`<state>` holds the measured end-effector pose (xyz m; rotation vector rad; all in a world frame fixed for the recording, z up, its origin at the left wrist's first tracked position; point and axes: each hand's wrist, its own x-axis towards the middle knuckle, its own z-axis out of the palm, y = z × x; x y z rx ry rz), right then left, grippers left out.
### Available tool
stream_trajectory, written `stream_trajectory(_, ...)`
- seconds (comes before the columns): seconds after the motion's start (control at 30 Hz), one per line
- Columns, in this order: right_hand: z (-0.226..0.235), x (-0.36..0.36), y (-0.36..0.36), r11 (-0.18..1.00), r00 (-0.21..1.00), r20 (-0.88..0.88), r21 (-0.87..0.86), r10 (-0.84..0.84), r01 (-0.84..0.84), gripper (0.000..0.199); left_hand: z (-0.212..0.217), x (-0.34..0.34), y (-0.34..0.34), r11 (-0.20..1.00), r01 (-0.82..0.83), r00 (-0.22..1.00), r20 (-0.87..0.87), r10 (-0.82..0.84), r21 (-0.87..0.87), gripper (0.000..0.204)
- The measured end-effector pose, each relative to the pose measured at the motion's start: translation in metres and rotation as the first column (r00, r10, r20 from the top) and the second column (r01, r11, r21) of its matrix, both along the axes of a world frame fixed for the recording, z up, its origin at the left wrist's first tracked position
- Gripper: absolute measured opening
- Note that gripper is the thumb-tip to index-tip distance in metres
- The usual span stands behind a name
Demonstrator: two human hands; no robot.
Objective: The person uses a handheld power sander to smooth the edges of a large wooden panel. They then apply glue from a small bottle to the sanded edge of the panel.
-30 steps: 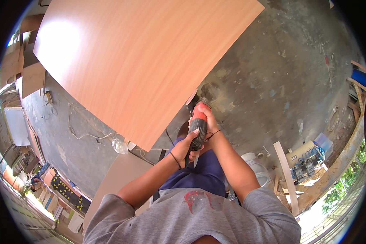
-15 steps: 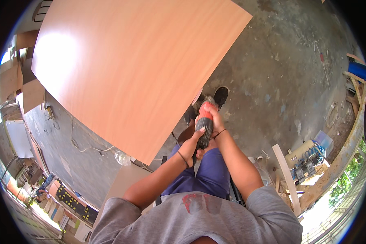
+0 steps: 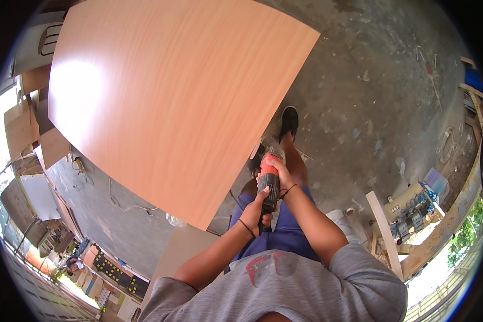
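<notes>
One red-&-black power tool (image 3: 271, 182) was gripped two-handed: its black rear was clasped by the L hand (image 3: 255, 208), fingers curled round; its red front was wrapped by the R hand (image 3: 280, 170), some fingers hidden. Its head was held at the R edge of the wood-grain board (image 3: 177, 107), nearer the bottom corner; contact w/ it couldn't be told. A black shoe (image 3: 289, 121) was seen just off that edge.

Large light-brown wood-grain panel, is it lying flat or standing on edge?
Lying flat: the panel turns its broad, glossy face up to the downward-looking camera.
</notes>
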<state>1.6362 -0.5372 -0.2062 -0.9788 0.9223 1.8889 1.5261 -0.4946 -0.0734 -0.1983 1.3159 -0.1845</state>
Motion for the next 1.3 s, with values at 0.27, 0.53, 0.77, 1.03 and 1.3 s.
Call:
stream_trajectory(0.27, 0.009, 0.051, 0.034, 1.0, 0.997, 0.074, -0.007, 0.001, 0.0, 0.055, 0.005, 0.049, 0.034, 1.0, 0.017, 1.0, 0.027, -0.016, -0.009, 0.045)
stream_trajectory(0.53, 0.02, 0.092, 0.064, 1.0, 0.993, 0.121, 0.002, -0.005, 0.005, 0.048, 0.005, 0.086, 0.056, 0.999, 0.017, 1.0, 0.021, -0.018, 0.046, 0.044)
stream_trajectory(0.77, 0.013, 0.131, 0.083, 0.998, 0.986, 0.163, 0.048, -0.043, 0.035, 0.046, -0.001, 0.12, 0.076, 0.998, 0.057, 0.996, 0.061, -0.058, 0.027, 0.045)
stream_trajectory(1.03, -0.002, 0.187, 0.116, 0.994, 0.965, 0.256, 0.105, -0.065, 0.04, 0.05, -0.019, 0.167, 0.108, 0.993, 0.091, 0.985, 0.138, -0.1, 0.073, 0.044)
stream_trajectory(1.3, -0.014, 0.224, 0.138, 0.994, 0.946, 0.322, 0.11, -0.027, -0.01, 0.052, -0.029, 0.207, 0.129, 0.983, 0.128, 0.98, 0.137, -0.146, 0.134, 0.052)
